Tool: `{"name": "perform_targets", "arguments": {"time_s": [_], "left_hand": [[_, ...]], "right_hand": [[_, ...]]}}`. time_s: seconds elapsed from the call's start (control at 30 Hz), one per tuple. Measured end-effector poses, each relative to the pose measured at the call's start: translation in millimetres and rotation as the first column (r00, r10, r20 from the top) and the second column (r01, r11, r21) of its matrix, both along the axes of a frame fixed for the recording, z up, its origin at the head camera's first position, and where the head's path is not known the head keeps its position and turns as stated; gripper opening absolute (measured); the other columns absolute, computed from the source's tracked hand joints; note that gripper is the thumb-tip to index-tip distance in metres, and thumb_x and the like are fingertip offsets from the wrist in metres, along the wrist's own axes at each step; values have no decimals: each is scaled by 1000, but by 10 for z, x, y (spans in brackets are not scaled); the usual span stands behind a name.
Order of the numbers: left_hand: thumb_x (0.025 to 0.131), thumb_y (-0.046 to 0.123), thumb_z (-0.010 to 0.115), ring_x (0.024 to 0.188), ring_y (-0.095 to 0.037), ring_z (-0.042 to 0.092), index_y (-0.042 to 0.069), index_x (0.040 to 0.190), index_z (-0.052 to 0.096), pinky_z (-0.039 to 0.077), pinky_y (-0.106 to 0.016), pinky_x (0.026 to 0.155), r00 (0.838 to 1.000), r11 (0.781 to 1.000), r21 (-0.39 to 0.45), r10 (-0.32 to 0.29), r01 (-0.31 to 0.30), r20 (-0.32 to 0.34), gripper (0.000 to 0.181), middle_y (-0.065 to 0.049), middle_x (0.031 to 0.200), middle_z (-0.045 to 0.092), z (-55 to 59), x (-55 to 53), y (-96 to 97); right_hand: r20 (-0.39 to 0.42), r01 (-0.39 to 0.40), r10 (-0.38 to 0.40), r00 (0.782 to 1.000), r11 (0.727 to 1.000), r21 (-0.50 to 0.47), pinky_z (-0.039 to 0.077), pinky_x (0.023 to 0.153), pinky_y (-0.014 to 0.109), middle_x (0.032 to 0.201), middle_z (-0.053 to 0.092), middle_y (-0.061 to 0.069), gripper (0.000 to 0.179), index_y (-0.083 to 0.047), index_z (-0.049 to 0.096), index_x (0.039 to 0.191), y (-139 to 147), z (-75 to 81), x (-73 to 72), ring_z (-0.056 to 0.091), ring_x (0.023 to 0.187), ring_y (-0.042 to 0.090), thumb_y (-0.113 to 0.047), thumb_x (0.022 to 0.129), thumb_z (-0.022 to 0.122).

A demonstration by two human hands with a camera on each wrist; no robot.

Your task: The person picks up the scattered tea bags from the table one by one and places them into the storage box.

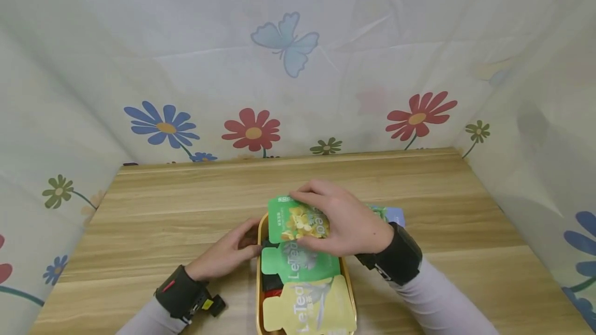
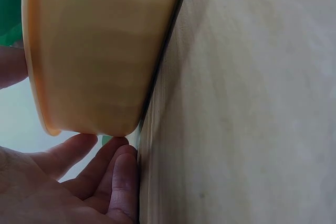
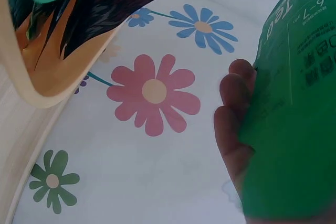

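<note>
My right hand point(image 1: 342, 218) grips a green tea packet point(image 1: 293, 219) with yellow flowers printed on it, above the far end of a yellow-orange bin point(image 1: 258, 283). In the right wrist view, the fingers point(image 3: 233, 124) curl round the edge of this green packet point(image 3: 294, 129), marked LeTea. My left hand point(image 1: 228, 252) touches the bin's left side near its far corner; in the left wrist view its fingertips point(image 2: 121, 142) rest against the outer wall point(image 2: 100, 51). Inside the bin lie another green LeTea packet point(image 1: 302, 265) and a pale yellow one point(image 1: 309, 306).
Dark packets point(image 3: 110, 9) and a red item point(image 1: 273, 292) lie partly hidden in the bin. A blue and green packet point(image 1: 396, 215) shows on the wooden table point(image 1: 186, 195) behind my right wrist. Flower-printed sheeting point(image 1: 349, 92) surrounds the table at the back and sides.
</note>
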State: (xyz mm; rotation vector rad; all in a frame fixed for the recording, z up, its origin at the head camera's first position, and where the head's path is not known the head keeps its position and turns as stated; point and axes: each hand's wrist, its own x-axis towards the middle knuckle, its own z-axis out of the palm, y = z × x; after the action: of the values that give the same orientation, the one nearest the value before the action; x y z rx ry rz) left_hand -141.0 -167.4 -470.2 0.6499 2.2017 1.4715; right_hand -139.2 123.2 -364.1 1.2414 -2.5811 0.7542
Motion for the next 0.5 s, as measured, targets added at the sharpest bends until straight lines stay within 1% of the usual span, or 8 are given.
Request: {"name": "perform_targets", "arguments": {"time_s": [0.03,0.1,0.17,0.2,0.27,0.5], "left_hand": [[97,24,58,128,-23,53,20,152,37,44,-31,104,1000,1000,1,-1,1,-1,59,-5,147,47,4,0,-2],[97,23,58,128,-24,53,18,153,36,44,-33,104,1000,1000,6,-6,6,-15,60,-6,148,47,9,-1,-6],[97,23,58,128,-24,53,15,153,36,44,-33,104,1000,1000,8,-9,9,-18,61,-7,147,47,10,3,-9],[97,23,58,128,-24,53,14,153,36,44,-33,104,1000,1000,5,-9,9,-18,61,-7,147,48,10,5,-9],[97,24,58,127,-24,54,13,152,37,44,-32,104,1000,1000,-2,-8,8,-17,61,-7,146,48,8,7,-10],[96,24,59,126,-24,55,14,152,37,45,-32,103,1000,1000,-12,4,-4,-8,62,-6,145,49,1,12,-4]], "right_hand": [[1,1,-1,1000,1000,24,42,105,31,147,45,-4,98,-14,45,152,2,-3,9,43,129,8,-67,73,71],[9,0,-1,1000,997,71,35,112,43,160,30,1,113,-17,29,160,16,-18,22,34,142,19,-75,70,67],[18,5,-7,1000,993,117,27,115,52,167,11,4,124,-20,15,163,54,-48,33,19,150,27,-82,67,63],[25,9,-12,1000,992,125,25,115,56,168,5,5,127,-20,11,164,79,-64,33,14,151,30,-83,66,63],[41,18,-24,999,991,129,23,115,59,168,2,4,128,-21,9,164,137,-96,21,10,152,31,-82,66,63],[36,99,-105,994,985,145,26,114,57,168,5,3,128,-18,15,163,377,-205,-27,13,152,31,-82,65,65]]}}
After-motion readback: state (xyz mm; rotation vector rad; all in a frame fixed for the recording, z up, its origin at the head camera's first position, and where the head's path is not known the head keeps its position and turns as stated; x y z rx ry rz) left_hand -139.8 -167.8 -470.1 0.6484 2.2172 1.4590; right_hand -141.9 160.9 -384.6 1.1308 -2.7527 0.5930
